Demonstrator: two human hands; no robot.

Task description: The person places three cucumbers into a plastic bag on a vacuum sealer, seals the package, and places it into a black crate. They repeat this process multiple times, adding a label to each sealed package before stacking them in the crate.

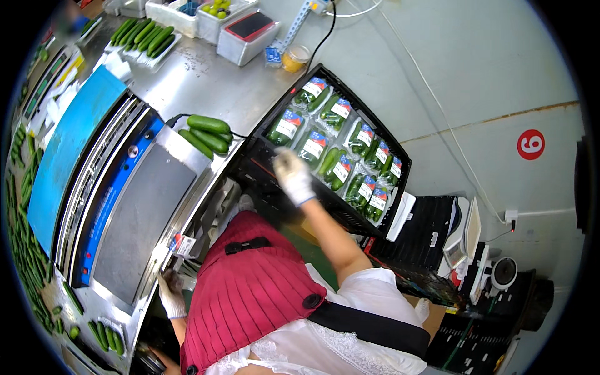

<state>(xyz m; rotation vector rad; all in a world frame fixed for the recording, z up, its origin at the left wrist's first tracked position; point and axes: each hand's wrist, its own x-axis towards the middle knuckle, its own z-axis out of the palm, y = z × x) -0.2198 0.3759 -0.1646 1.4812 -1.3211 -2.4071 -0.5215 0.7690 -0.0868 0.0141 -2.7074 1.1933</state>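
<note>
My right hand (294, 178), in a white glove, is over the near left edge of a black crate (262, 164). Its fingers are blurred by motion, and I see nothing in them. Clear-wrapped packs of cucumbers (312, 145) with colourful labels lie in the crate. My left hand (172, 294), also gloved, is low beside the front edge of the steel bench, its fingers extended and partly apart. Just above it a printed label (182, 244) sticks out from the front of a wrapping machine (147, 219), which has a grey plate and a blue lid.
Loose cucumbers (209, 134) lie at the machine's far corner. A filled cucumber tray (142, 37), white tubs (247, 37) and a yellow-filled jar (295, 58) stand farther back. More cucumbers (28, 262) line the far left. Stacked black crates (412, 231) and a cable run along the right wall.
</note>
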